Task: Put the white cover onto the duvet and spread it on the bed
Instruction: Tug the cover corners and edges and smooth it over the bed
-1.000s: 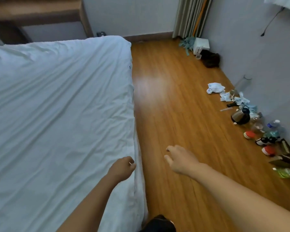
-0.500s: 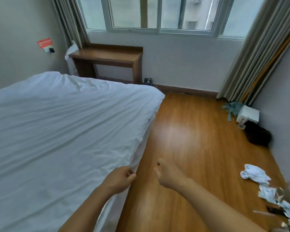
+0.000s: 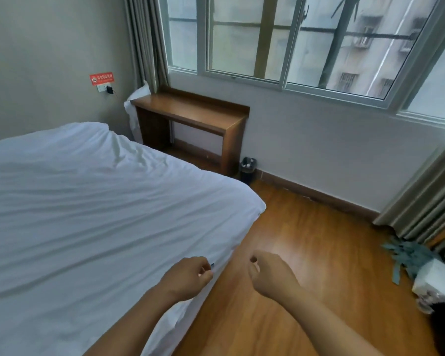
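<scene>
The white covered duvet point(image 3: 93, 217) lies spread flat over the bed, with light creases, and its far corner point(image 3: 254, 206) hangs toward the floor. My left hand point(image 3: 188, 277) is over the duvet's right edge, next to a small dark tab point(image 3: 212, 265); its fingers are loosely curled with no fabric visibly in them. Over the wooden floor point(image 3: 306, 253), just right of the bed, my right hand point(image 3: 270, 276) also has loosely curled fingers and holds nothing.
A wooden desk point(image 3: 190, 111) stands under the window beyond the bed, with a small black bin point(image 3: 247, 167) beside it. Curtains point(image 3: 421, 206) hang at the right. A white box point(image 3: 437, 281) and blue-green scraps point(image 3: 406, 255) lie by the right wall.
My view has lifted from the floor and bedside to the window wall. Both hands have stayed close together at the bed's right edge, and the right hand's fingers have curled in.
</scene>
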{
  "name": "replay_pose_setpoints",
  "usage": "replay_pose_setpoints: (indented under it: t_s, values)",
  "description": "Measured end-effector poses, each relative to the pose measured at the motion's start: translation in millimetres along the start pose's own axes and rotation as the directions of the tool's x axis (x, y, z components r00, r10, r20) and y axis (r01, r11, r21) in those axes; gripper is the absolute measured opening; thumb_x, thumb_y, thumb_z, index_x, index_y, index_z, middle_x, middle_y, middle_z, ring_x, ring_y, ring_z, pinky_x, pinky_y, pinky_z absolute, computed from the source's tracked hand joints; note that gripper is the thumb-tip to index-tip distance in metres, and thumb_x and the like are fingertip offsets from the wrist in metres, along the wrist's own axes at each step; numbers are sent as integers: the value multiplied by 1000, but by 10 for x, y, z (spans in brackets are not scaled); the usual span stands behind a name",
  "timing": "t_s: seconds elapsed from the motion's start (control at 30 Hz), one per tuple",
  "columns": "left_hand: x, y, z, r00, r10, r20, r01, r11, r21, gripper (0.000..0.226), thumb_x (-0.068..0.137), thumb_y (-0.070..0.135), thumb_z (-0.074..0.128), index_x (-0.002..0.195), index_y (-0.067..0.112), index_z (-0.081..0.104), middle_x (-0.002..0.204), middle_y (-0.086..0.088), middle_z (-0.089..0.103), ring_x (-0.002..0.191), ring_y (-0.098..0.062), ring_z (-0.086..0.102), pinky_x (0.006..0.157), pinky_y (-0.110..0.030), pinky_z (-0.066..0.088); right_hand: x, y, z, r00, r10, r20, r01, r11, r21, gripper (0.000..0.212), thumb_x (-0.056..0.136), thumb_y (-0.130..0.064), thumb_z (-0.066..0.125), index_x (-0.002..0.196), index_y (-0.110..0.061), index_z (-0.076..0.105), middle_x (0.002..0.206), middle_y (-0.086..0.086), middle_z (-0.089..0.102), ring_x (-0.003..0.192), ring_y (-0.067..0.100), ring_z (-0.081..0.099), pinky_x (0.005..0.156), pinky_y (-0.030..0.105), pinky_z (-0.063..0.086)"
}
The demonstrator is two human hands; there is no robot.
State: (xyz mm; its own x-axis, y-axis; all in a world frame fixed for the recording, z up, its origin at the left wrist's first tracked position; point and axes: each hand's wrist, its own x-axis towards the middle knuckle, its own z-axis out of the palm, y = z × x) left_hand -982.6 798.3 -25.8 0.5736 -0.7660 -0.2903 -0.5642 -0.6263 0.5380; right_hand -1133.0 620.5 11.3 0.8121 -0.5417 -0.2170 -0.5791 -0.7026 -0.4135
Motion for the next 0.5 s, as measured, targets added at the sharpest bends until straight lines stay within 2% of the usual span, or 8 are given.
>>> replay_pose_setpoints:
  t_s: [0.17, 0.27, 0.37, 0.5]
  values:
    - [1623, 564, -397, 999, -28, 28, 27, 999, 18, 32, 101, 45, 47, 119, 26, 66, 120, 10, 68, 104, -9, 63, 91, -31, 53, 1550, 490, -629, 999, -18, 35, 16, 998, 56, 24, 99, -28, 49, 107, -12, 65, 105, 6, 71, 99, 22, 66, 83, 36, 54]
    - [2474, 832, -627, 998, -57, 5, 57, 998, 36, 32, 102, 44, 47, 119, 25, 65, 121, 9, 67, 106, -12, 62, 89, -32, 52, 2446, 774, -889, 997, -52, 58, 50, 998, 29, 21, 98, -33, 48, 105, -19, 63, 100, -1, 71, 96, 19, 67, 81, 34, 56]
    - [3281, 1006, -755, 993, -109, -45, 111, 993, 31, 32, 102, 45, 46, 117, 25, 66, 120, 9, 68, 105, -13, 62, 89, -34, 53, 3393, 1037, -1071, 988, -140, 71, 140, 990, 5, 20, 99, -40, 48, 110, -30, 61, 98, -10, 70, 89, 13, 66, 79, 31, 56]
    - [4241, 1137, -874, 966, -224, -127, 223, 975, -22, 32, 102, 43, 47, 118, 23, 65, 121, 7, 68, 107, -15, 61, 87, -32, 51, 4678, 1292, -1320, 948, -302, 102, 309, 949, -60, 25, 102, -39, 50, 119, -27, 64, 111, -11, 70, 98, 9, 64, 84, 24, 51]
